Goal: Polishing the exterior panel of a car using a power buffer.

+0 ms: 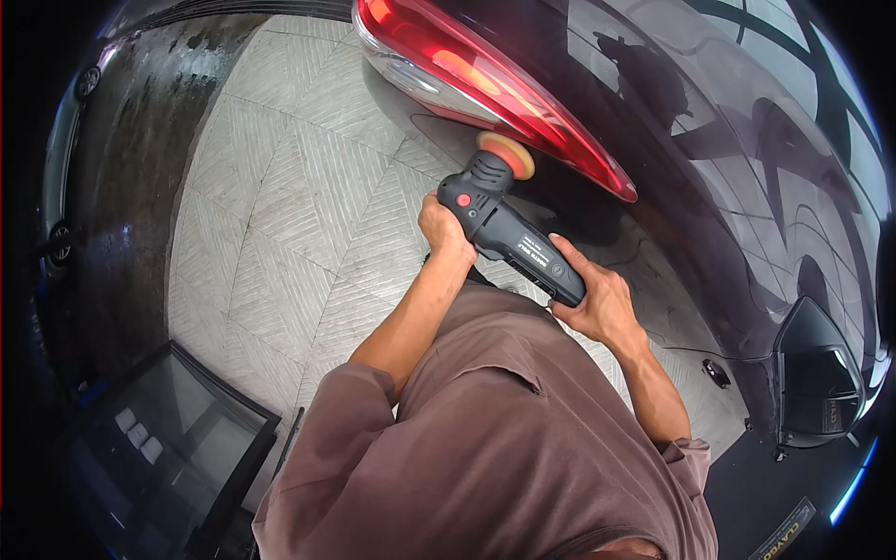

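A black car polisher (518, 238) with an orange-yellow round pad (507, 155) is held across both hands before my body. My left hand (446, 227) is wrapped round the underside of its head, by the red button. Around the rear end of its handle closes my right hand (595, 294), thumb and fingers on either side. The pad is at the lower edge of a red and clear car light (490, 84), near the dark body panel; whether it touches cannot be told. The pad's face is mostly turned from view.
The dark glossy car body (686, 161) curves along the right, with a black side mirror (819, 378). Grey patterned tiles (301, 189) cover the floor. A dark-framed glass panel (182, 434) stands at lower left. Another car (63, 168) is at the far left.
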`<state>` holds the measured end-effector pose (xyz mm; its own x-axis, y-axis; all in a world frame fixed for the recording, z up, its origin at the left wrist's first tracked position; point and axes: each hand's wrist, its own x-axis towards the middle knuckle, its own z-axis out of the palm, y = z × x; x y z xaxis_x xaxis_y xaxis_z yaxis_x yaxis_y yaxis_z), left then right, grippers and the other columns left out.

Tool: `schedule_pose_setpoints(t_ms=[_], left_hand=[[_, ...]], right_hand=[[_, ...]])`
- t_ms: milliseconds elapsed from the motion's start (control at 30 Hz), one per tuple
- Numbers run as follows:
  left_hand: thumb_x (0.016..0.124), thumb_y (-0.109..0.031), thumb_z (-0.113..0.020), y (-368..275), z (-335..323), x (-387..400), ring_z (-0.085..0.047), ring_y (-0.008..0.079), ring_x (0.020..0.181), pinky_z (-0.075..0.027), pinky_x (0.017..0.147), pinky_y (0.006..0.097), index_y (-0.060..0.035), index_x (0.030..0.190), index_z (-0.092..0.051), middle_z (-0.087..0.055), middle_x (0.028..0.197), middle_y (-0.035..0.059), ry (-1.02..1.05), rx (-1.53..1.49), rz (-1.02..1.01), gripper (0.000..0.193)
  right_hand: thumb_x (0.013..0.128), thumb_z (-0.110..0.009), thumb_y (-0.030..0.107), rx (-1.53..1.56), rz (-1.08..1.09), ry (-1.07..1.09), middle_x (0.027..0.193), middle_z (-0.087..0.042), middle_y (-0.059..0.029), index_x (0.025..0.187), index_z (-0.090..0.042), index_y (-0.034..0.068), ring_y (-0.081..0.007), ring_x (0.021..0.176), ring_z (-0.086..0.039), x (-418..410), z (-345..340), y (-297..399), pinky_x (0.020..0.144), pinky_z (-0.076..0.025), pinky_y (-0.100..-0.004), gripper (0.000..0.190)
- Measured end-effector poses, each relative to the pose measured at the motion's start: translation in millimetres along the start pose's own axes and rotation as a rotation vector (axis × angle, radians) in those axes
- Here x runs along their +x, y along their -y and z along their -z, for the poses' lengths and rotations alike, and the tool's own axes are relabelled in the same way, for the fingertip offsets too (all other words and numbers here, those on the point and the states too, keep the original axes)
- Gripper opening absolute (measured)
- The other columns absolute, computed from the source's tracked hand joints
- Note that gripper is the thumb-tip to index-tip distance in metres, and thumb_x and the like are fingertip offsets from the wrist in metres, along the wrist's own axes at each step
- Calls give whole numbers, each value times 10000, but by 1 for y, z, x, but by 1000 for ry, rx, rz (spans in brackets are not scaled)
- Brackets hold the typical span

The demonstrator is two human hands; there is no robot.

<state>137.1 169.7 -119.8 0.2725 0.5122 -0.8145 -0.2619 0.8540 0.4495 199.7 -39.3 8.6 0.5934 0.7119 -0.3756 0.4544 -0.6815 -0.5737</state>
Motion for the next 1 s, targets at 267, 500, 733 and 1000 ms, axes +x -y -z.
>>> schedule_pose_setpoints(t_ms=[267,500,733,1000], left_hand=[[972,-227,-359,9,9,0,-674,249,741,-608,632,425,-8,1084,-570,-636,917,135,33,-14,9,324],[978,-217,-356,23,30,22,-674,261,716,-611,609,433,-12,1044,-561,-635,895,133,12,-68,75,297],[979,-225,-352,38,47,44,-674,275,671,-613,592,445,-24,995,-552,-634,841,131,-16,-101,163,285],[987,-258,-327,62,74,80,-665,259,666,-606,594,434,-52,950,-569,-638,823,113,-1,-132,231,320]], right_hand=[[635,-746,158,-28,-31,27,890,-680,-153,1489,-441,321,-363,803,-683,-4,-12,-12,751,-541,-466,921],[665,-756,190,-55,-63,90,928,-681,-162,1495,-420,340,-364,831,-685,2,-27,-19,765,-536,-481,908],[683,-755,202,-118,-79,119,903,-669,-168,1501,-408,336,-363,805,-690,9,-49,-28,745,-549,-471,899],[708,-774,236,-161,-95,156,889,-660,-170,1526,-341,346,-362,790,-694,19,-83,-47,752,-558,-471,932]])
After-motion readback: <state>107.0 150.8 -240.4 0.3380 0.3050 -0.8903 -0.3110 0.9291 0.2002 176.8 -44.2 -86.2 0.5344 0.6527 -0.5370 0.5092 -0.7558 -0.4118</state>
